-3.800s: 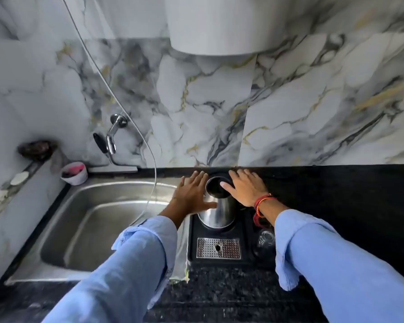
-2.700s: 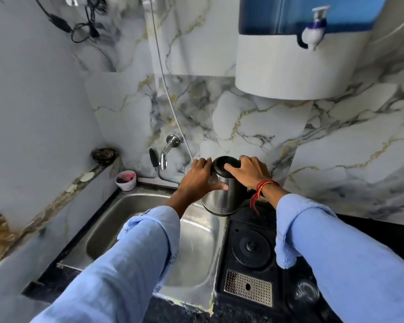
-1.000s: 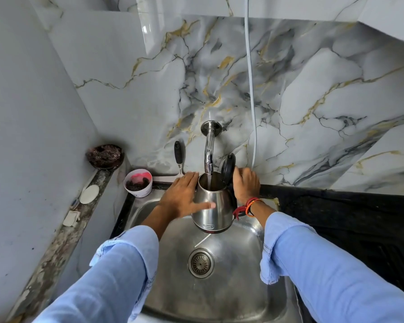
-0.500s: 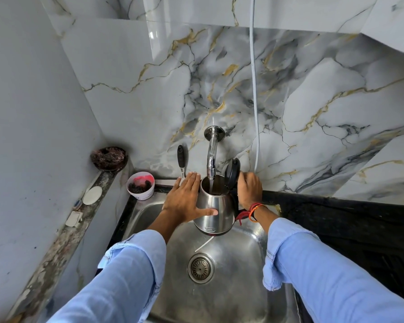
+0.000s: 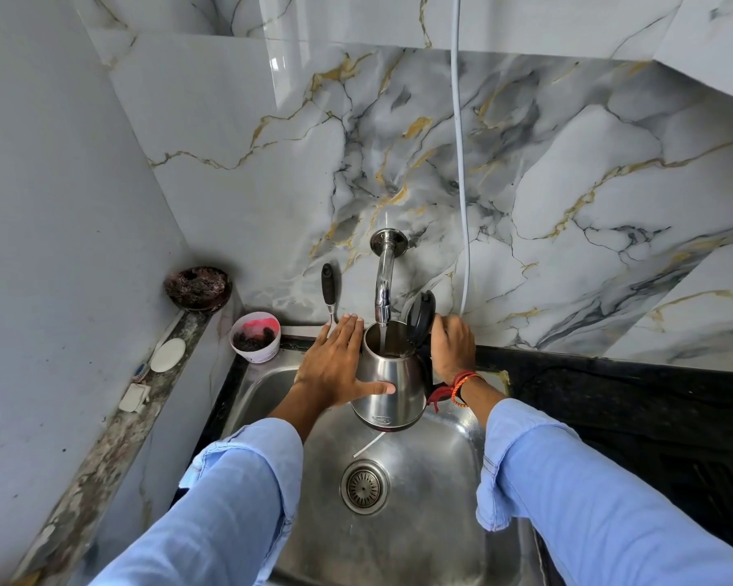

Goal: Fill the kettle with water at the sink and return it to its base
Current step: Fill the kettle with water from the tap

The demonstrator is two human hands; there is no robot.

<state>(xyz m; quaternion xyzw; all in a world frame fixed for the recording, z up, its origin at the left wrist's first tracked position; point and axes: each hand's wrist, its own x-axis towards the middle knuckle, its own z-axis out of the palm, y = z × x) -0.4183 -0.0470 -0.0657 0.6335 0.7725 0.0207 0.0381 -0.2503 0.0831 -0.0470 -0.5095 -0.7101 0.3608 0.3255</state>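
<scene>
A steel kettle (image 5: 392, 391) with its black lid (image 5: 422, 317) flipped up hangs over the steel sink (image 5: 424, 501), directly under the wall tap (image 5: 384, 281). A thin stream of water runs from the tap into the kettle's mouth. My left hand (image 5: 335, 367) lies flat against the kettle's left side, thumb across its front. My right hand (image 5: 451, 346) grips the handle side on the right, where the handle itself is hidden. The kettle's base is out of view.
A white bowl (image 5: 255, 342) with dark and pink contents stands at the sink's back left corner. A brown scrubber dish (image 5: 197, 287) and soap pieces sit on the left ledge. A black-handled tool (image 5: 328, 289) leans on the marble wall. Black counter (image 5: 610, 399) lies to the right. A white cord (image 5: 458, 162) hangs behind.
The kettle left its base on the right counter and went to the sink, lid opened. In the last second it stays held under the running tap, hands barely shifting.
</scene>
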